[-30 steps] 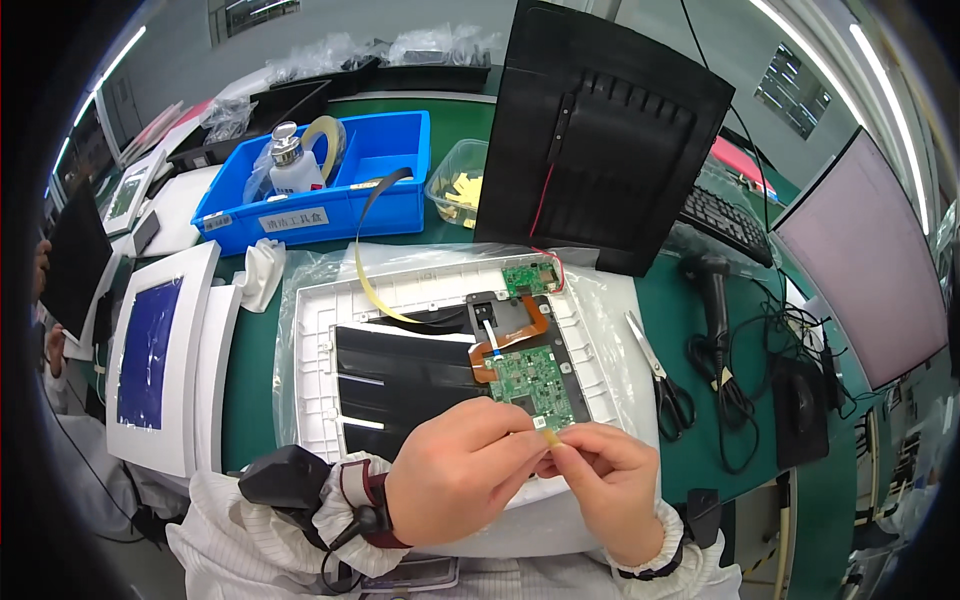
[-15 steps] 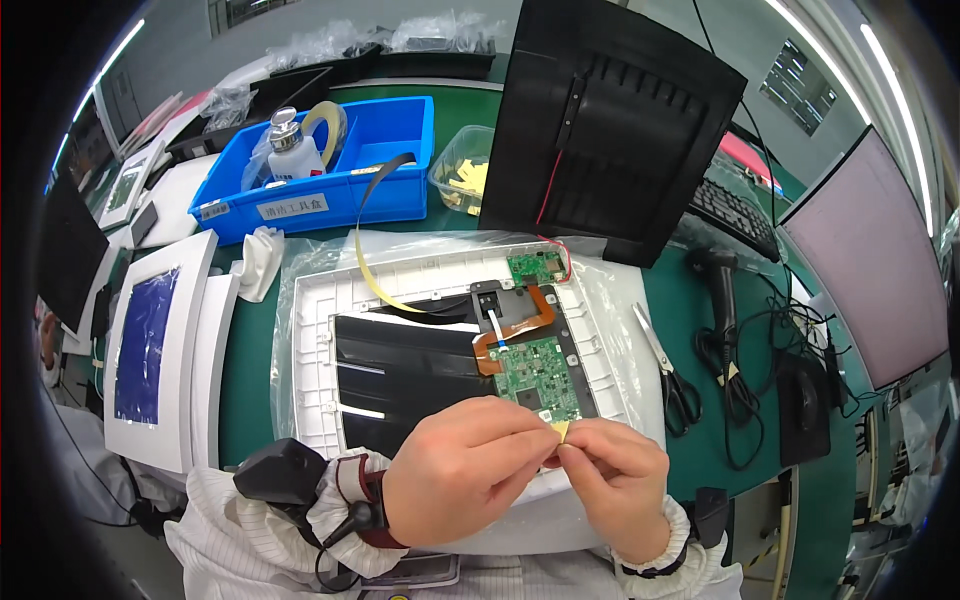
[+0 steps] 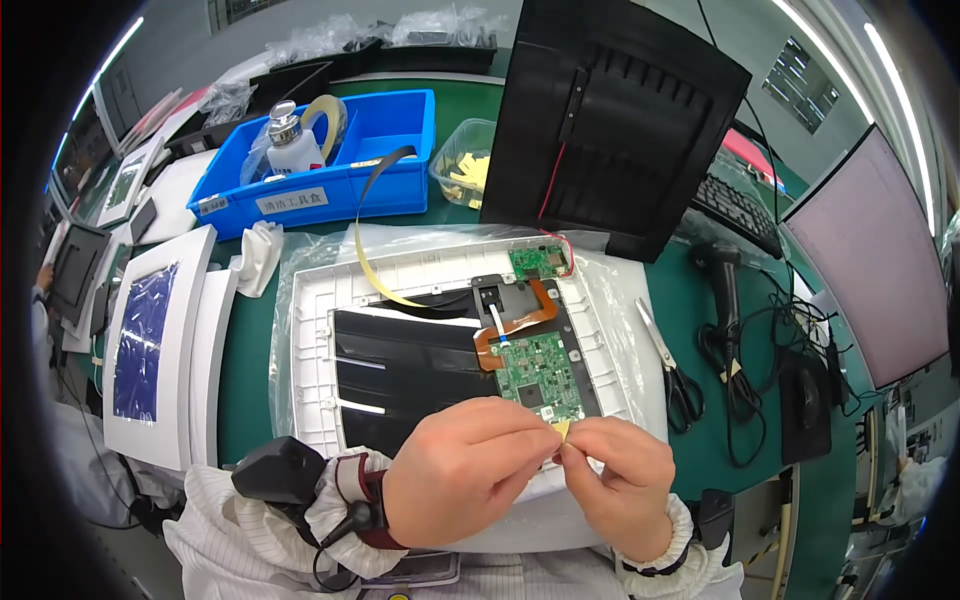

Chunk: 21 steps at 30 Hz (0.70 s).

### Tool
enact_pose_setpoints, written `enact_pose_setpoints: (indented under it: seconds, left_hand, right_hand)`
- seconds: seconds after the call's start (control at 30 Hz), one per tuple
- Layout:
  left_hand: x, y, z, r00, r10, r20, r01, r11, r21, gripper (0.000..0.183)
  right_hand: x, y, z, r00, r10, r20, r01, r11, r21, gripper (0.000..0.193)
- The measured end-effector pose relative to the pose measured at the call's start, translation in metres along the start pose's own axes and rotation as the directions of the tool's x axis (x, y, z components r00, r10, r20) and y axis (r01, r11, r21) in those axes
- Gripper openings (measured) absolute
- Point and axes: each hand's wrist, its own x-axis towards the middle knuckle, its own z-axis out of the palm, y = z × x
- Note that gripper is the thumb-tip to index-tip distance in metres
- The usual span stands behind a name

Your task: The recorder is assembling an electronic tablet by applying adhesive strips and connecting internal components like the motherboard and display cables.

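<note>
A small yellow piece (image 3: 562,428), like a bit of tape or paper, is pinched between the fingertips of my left hand (image 3: 470,462) and my right hand (image 3: 622,478). Both hands are closed, just above the near edge of a white display housing (image 3: 318,300) lying open on clear plastic sheeting. Inside the housing are a black panel (image 3: 410,350), a green circuit board (image 3: 540,370), an orange flat cable (image 3: 535,322) and a smaller green board (image 3: 538,262). A long yellow-and-black strip (image 3: 365,255) arches up from the housing. My hands hide the housing's near side.
A blue divided bin (image 3: 380,200) holds a pump bottle (image 3: 292,145) and a tape roll. Beside it stands a clear tub (image 3: 450,185) of yellow pieces. A black cover (image 3: 610,130) stands upright behind the housing. Scissors (image 3: 670,365), a scanner (image 3: 718,300) and cables lie right.
My hands have barely moved, with the yellow piece still pinched between them. At the far left, a dark panel near another person's hand has changed position.
</note>
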Motion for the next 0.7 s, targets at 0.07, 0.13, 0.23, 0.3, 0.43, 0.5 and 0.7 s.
enact_pose_setpoints:
  seconds: [0.07, 0.13, 0.23, 0.3, 0.43, 0.5, 0.7]
  left_hand:
    - [-0.0001, 0.0000, -0.0003, 1.000, -0.019, 0.005, 0.019, 1.000, -0.012, 0.018]
    - [-0.0021, 0.0018, -0.0018, 0.997, -0.068, 0.031, 0.069, 0.997, -0.031, 0.017]
    - [-0.0033, 0.0024, -0.0014, 0.992, -0.122, 0.046, 0.124, 0.991, -0.055, 0.016]
    - [-0.0023, 0.0010, 0.0008, 0.987, -0.150, 0.052, 0.154, 0.985, -0.078, 0.014]
    - [0.0009, 0.0010, 0.0012, 0.974, -0.212, 0.077, 0.221, 0.967, -0.129, 0.011]
    - [0.0023, 0.0015, -0.0018, 0.968, -0.231, 0.094, 0.243, 0.959, -0.147, 0.011]
    - [0.0041, -0.0014, -0.0038, 0.964, -0.242, 0.110, 0.258, 0.951, -0.171, 0.015]
  right_hand:
    - [0.0008, -0.0002, -0.0011, 1.000, -0.013, 0.008, 0.013, 1.000, -0.017, 0.011]
    - [0.0019, -0.0030, -0.0013, 0.999, -0.036, 0.004, 0.036, 0.998, -0.043, 0.012]
    - [0.0030, -0.0036, -0.0013, 0.998, -0.069, 0.002, 0.069, 0.995, -0.078, 0.013]
    - [0.0028, -0.0020, -0.0017, 0.997, -0.079, -0.002, 0.078, 0.992, -0.103, 0.014]
    - [0.0030, -0.0005, -0.0022, 0.995, -0.099, -0.008, 0.097, 0.986, -0.136, 0.015]
    - [0.0031, -0.0010, -0.0013, 0.993, -0.116, -0.010, 0.113, 0.983, -0.143, 0.015]
    - [0.0046, 0.0008, -0.0007, 0.998, -0.051, -0.028, 0.048, 0.995, -0.083, 0.012]
